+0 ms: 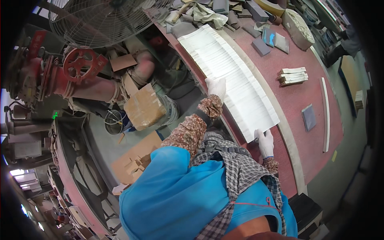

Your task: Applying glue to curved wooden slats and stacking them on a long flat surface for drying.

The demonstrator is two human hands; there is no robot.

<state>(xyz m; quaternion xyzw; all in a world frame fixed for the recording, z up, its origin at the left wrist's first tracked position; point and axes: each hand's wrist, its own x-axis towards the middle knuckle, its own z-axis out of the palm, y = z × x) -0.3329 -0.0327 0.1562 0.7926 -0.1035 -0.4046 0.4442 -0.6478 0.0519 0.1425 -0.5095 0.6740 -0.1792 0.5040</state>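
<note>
White strips point(236, 86) lay rowed on the red counter point(276, 74).
The left hand point(216, 87) was at their edge, the right hand point(265, 144) their near corner; whether either gripped, I couldn't tell.

Matt, ridged strips point(236, 86), possibly wood

A long band of white, narrow strips point(239, 86), set closely side by side with thin dark lines between some of them, lies flat and slants from the top centre of the frame down to right of centre.
</note>
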